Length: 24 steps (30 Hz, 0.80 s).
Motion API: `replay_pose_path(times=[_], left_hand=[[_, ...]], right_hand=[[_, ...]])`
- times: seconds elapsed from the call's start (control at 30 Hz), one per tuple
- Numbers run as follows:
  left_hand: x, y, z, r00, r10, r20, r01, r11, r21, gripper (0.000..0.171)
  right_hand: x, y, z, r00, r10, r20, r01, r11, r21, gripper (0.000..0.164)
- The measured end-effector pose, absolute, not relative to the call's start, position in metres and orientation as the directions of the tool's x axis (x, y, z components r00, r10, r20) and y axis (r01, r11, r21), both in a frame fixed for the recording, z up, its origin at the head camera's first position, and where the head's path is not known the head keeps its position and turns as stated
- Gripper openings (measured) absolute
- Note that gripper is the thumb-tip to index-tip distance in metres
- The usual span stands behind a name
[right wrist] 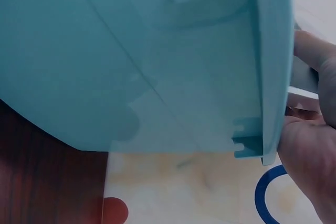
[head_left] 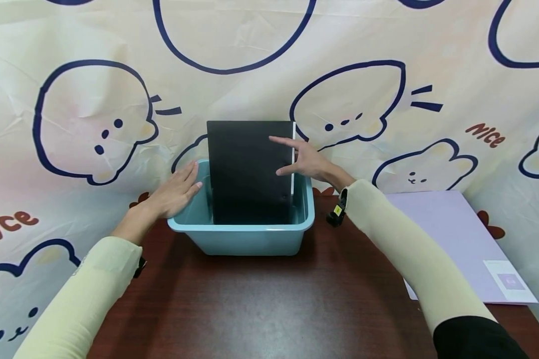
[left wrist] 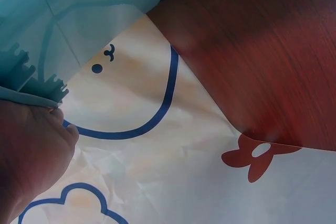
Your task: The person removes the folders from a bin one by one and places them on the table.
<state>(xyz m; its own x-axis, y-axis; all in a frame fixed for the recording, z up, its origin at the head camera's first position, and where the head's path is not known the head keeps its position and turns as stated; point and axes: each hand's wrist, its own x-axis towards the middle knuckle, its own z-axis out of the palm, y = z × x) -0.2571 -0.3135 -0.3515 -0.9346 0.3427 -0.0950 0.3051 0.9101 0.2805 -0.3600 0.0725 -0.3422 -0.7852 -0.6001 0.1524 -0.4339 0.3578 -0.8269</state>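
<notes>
A flat, black-covered book [head_left: 247, 174] with a white right edge stands upright inside a light blue plastic basin [head_left: 242, 242]. My right hand [head_left: 312, 159] grips its right side, index finger and thumb lying across the black face, other fingers at the white edge. In the right wrist view this hand [right wrist: 310, 140] shows beside the basin's rim [right wrist: 275, 66]. On the basin's left rim rests my left hand [head_left: 175, 192], its fingers straight and pointing up. The left wrist view has that hand [left wrist: 37, 145] at the rim, fingertips mostly hidden.
A lilac flat folder [head_left: 458, 239] with a pale label lies at the right on the dark wooden table [head_left: 269, 309]. Behind the basin hangs a pale cloth [head_left: 233, 94] with cartoon outlines.
</notes>
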Motion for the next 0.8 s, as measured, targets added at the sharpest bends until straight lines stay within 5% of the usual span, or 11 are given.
replay_pose_path(times=[0.8], left_hand=[[-0.258,-0.315,-0.353,-0.933,0.351,-0.079,0.319,0.910,0.266,0.076]], right_hand=[[-0.349,0.073,-0.345,-0.869,-0.453,0.198,-0.363,0.312,-0.878,0.084]])
